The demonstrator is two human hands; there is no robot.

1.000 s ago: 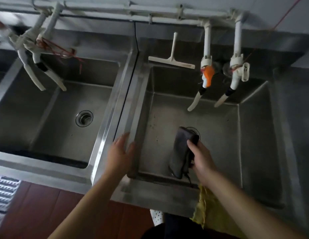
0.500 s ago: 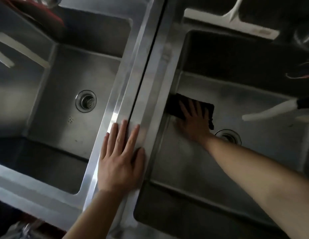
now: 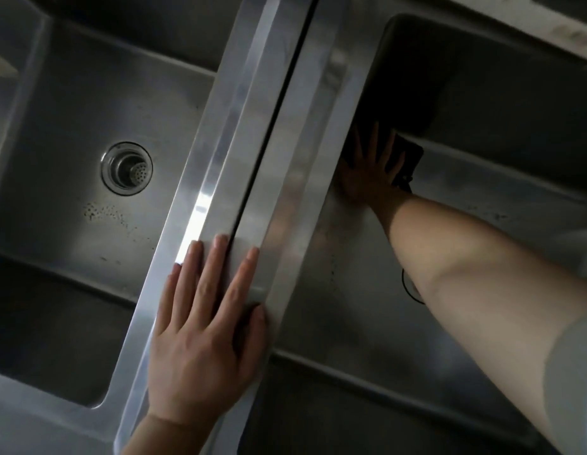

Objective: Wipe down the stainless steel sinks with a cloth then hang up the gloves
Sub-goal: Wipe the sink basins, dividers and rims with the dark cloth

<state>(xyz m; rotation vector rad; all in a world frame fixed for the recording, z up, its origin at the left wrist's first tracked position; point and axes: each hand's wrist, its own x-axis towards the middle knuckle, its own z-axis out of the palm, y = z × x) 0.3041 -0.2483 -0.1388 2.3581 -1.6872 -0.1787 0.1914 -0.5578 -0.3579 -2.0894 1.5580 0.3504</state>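
Observation:
Two stainless steel sinks lie side by side, the left sink (image 3: 72,198) and the right sink (image 3: 482,192), joined by a flat rim (image 3: 279,126). My right hand (image 3: 370,172) is spread flat on a dark cloth (image 3: 408,152), pressing it into the far left corner of the right sink where the floor meets the wall. My left hand (image 3: 203,326) rests flat on the rim between the sinks, fingers apart, holding nothing. No gloves are in view.
The left sink has a round drain strainer (image 3: 127,167) and dark specks near it. My right forearm hides most of the right sink's drain (image 3: 408,289). A white squeegee (image 3: 548,31) lies on the ledge at the top right.
The view has closed in on the sinks. My right hand has pushed the cloth farther into the far left corner of the right sink. My left hand stays on the rim.

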